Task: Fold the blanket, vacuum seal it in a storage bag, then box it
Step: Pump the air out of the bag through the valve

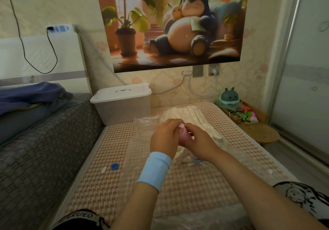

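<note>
Blanket [187, 115] sits bagged just beyond the hands; left hand [163, 137] and right hand [197, 140] both clasp the pump [183, 135], so sealing seems underway; boxing not yet done

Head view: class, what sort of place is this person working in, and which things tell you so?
Probably a home bedroom: a bed with a patterned cover, a big cartoon poster hung above it, and what looks like a sliding wardrobe door on the right.
</note>
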